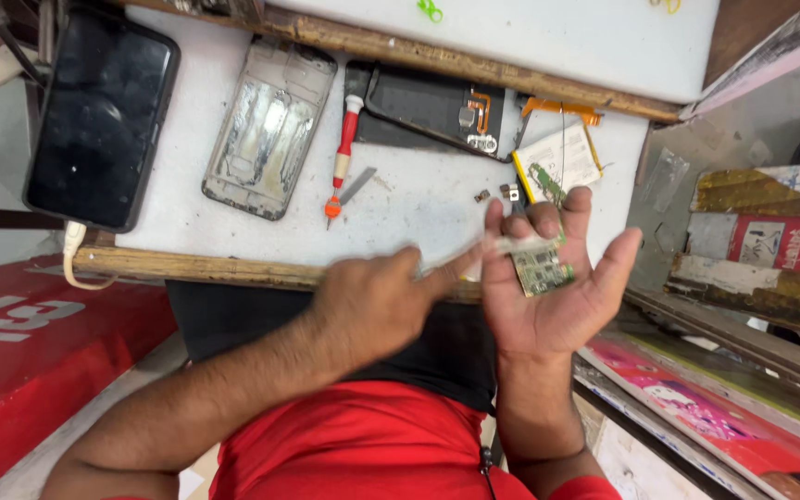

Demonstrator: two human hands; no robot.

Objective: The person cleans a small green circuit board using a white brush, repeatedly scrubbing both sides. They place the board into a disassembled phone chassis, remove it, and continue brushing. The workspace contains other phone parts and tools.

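My right hand (557,296) is held palm up in front of the table's wooden edge, with a small green circuit board (543,270) lying across its fingers. My left hand (368,306) is closed on a thin whitish tool (511,245). The tool is blurred, and its tip reaches the top of the board. Both hands hover over my lap, just short of the white worktop (418,199).
On the worktop lie a black phone (99,116) with a white cable (71,255), a silver phone frame (268,125), a red-handled screwdriver (343,157), a dark phone shell with an orange flex (432,106), a white battery (562,159) and small loose parts (497,193). Painted boards (761,241) stand at the right.
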